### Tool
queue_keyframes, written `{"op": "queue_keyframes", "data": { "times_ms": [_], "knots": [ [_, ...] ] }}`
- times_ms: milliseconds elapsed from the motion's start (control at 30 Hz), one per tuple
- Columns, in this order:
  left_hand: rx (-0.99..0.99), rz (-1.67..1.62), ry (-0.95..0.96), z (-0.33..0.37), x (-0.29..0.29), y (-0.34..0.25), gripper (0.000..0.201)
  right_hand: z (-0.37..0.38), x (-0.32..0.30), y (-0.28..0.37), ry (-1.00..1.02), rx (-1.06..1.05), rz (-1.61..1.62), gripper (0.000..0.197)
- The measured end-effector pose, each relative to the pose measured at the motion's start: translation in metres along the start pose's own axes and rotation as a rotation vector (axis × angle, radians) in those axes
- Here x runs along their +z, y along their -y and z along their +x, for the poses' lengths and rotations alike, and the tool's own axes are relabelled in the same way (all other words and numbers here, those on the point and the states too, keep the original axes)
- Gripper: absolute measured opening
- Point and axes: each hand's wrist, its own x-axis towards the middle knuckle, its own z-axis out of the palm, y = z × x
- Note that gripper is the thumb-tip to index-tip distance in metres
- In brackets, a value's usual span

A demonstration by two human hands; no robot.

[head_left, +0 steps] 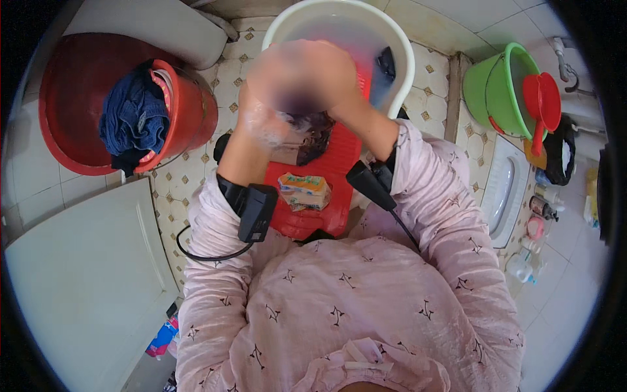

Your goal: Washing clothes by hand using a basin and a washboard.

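Observation:
My left hand (269, 85) and my right hand (334, 75) meet over the near side of a white basin (407, 75). A round blur covers both, so their fingers and anything between them cannot be made out. White suds coat the left hand's wrist side. Just below lies a dark wet cloth (317, 136), bunched on a red plastic washboard (339, 170) that leans into the basin. A bar of soap (305, 191) in a yellow and white wrapper rests on the washboard's near end. Cloudy water and a dark blue cloth (385, 63) show inside the basin.
To the left, an orange-red bucket (196, 111) holds blue denim (137, 117) beside a large red basin (55, 130). At right stand a green bucket (480, 88) with a red dipper (541, 101), a squat toilet (506, 189) and several bottles (542, 208). A pale door (91, 261) is lower left.

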Motion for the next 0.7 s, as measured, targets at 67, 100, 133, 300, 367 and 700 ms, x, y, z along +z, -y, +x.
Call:
{"op": "queue_keyframes", "data": {
  "times_ms": [67, 100, 133, 300, 367, 700],
  "knots": [
    [-0.039, 0.101, -0.055, -0.014, 0.025, -0.012, 0.032, 0.010, -0.013, 0.013, -0.007, 0.094, 0.170, 0.035],
    [-0.037, 0.134, -0.054, -0.011, 0.021, -0.009, 0.031, 0.015, -0.020, 0.020, -0.016, 0.192, 0.340, 0.039],
    [-0.028, 0.127, -0.053, -0.012, 0.016, -0.007, 0.031, 0.019, -0.025, 0.024, -0.007, 0.187, 0.336, 0.039],
    [-0.047, 0.616, 0.158, -0.026, 0.022, -0.002, 0.024, 0.030, -0.041, 0.025, 0.073, 0.211, 0.419, 0.037],
    [0.005, 0.536, 0.132, -0.022, 0.012, -0.005, 0.022, 0.033, -0.043, 0.025, 0.072, 0.204, 0.355, 0.036],
    [-0.034, -0.189, 0.096, -0.005, 0.006, -0.006, 0.012, 0.036, -0.030, 0.029, -0.229, 0.437, 0.562, 0.031]
  ]
}}
